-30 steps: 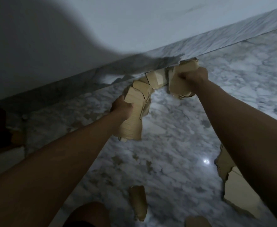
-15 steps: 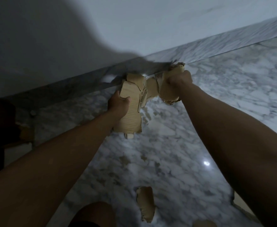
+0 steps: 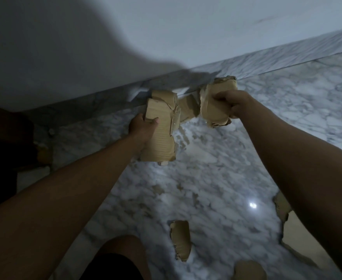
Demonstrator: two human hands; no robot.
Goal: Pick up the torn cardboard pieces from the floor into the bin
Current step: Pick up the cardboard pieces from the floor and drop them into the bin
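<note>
The left hand (image 3: 143, 128) grips a stack of torn cardboard (image 3: 161, 136), thumb laid across the front of it and fingers hidden behind. The stack hangs in the air above the marble floor (image 3: 216, 174), its ridged lower end pointing down and its bent top near the skirting (image 3: 267, 59). Just beside it, a smaller scrap (image 3: 187, 110) shows between the two bundles; which hand holds it I cannot tell. The right hand (image 3: 229, 106) is curled tight round a crumpled wad (image 3: 216, 104) of cardboard, fingers wrapped over its front, with ragged edges sticking out above and below the fist. The two bundles are close together, near the foot of the white wall (image 3: 186, 27).

On the floor lower down lies a narrow strip (image 3: 180, 242), well apart from the hands. A rounded bit (image 3: 249, 272) sits at the bottom edge. Farther right a large flat sheet (image 3: 291, 237) lies partly hidden behind the right forearm. A knee (image 3: 121, 257) shows at the bottom, left of the strip. The bin is not in view.
</note>
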